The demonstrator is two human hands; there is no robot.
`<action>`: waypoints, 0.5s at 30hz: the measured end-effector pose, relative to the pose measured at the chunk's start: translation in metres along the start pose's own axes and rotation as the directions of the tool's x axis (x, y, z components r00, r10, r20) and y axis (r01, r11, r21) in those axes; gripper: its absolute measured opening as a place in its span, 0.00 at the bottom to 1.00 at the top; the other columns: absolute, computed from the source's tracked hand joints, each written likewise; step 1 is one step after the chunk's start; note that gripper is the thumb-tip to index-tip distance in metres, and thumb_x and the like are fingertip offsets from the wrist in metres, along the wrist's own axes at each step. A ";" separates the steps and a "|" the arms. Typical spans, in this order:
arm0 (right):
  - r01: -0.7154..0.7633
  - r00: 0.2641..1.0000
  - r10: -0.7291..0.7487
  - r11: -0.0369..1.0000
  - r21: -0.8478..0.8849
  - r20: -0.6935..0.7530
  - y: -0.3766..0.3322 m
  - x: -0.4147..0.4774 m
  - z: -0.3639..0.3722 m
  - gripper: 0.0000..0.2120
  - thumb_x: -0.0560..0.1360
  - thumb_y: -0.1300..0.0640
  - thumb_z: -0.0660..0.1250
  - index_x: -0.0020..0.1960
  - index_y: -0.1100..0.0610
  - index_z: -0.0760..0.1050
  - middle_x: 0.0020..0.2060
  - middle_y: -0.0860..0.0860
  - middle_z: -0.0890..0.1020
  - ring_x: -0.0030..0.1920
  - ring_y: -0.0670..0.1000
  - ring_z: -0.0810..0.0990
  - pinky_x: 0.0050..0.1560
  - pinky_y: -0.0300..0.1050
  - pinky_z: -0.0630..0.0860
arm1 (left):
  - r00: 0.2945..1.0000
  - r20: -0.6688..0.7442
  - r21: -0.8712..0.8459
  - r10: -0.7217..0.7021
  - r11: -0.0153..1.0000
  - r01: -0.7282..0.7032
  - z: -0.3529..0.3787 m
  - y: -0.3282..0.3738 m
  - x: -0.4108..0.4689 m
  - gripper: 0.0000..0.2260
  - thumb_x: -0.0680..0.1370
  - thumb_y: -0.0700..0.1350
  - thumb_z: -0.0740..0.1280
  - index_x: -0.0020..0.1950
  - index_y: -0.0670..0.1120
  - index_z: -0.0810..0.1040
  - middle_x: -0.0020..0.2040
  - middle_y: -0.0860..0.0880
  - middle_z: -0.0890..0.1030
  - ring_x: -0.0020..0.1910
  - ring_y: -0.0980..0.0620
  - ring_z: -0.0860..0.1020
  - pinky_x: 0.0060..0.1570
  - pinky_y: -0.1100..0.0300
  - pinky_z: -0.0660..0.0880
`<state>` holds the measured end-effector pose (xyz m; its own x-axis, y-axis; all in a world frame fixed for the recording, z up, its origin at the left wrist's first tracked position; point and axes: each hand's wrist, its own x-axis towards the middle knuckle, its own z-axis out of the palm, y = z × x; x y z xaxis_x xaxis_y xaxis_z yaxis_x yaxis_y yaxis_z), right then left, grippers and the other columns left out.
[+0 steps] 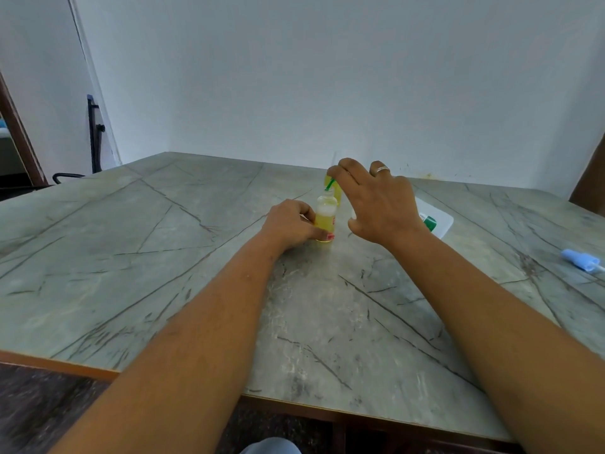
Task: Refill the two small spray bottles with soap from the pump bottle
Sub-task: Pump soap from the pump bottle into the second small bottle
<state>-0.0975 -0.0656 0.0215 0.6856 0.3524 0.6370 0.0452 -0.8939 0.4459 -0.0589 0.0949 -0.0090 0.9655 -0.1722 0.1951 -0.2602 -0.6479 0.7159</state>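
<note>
Grey veined table (196,290) bore the upright, part-filled spray bottle (325,221), gripped low by the left hand (288,224), its open mouth directly beneath the down-slanting green spout (330,184) that the right hand (379,204) pinched atop the pump bottle (338,194) standing just behind.

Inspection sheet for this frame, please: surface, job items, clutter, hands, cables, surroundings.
Surface: grey veined table.
Job's things: small bottle upright, part-filled yellow; second yellow bottle behind it; white container half hidden; blue spray head lying far right.
Clutter: nothing seen.
Hands: left hand grips small bottle; right hand pinches green tube over its mouth.
Cables: nothing seen.
Surroundings: white wall; dark metal frame at left.
</note>
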 end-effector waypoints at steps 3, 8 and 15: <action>-0.027 1.000 0.027 1.000 0.009 0.005 -0.001 0.001 -0.002 0.34 0.63 0.50 0.74 0.64 0.50 0.62 0.59 0.49 0.71 0.52 0.57 0.75 0.30 0.43 0.66 | 1.000 -0.004 -0.008 0.003 1.000 -0.003 -0.001 0.001 -0.002 0.19 0.64 0.52 0.77 0.50 0.47 0.78 0.52 0.47 0.79 0.51 0.49 0.76 0.52 0.58 0.73; -0.023 1.000 0.023 0.999 0.029 0.005 -0.002 0.004 -0.002 0.33 0.64 0.49 0.74 0.64 0.50 0.62 0.59 0.49 0.71 0.53 0.57 0.75 0.31 0.43 0.69 | 1.000 -0.007 -0.004 -0.005 1.000 0.005 -0.001 0.002 -0.003 0.20 0.65 0.52 0.77 0.52 0.45 0.78 0.53 0.47 0.79 0.51 0.49 0.76 0.52 0.57 0.74; -0.013 1.000 0.013 0.999 0.030 0.006 0.000 0.002 -0.001 0.35 0.63 0.48 0.74 0.65 0.50 0.62 0.60 0.49 0.70 0.53 0.58 0.75 0.31 0.43 0.68 | 1.000 -0.005 -0.009 -0.012 1.000 0.012 -0.001 0.004 -0.003 0.21 0.65 0.51 0.77 0.54 0.44 0.78 0.54 0.47 0.79 0.53 0.49 0.76 0.54 0.57 0.73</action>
<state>-0.0971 -0.0642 0.0235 0.6903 0.3392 0.6391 0.0582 -0.9065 0.4183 -0.0633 0.0936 -0.0065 0.9686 -0.1610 0.1895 -0.2486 -0.6431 0.7243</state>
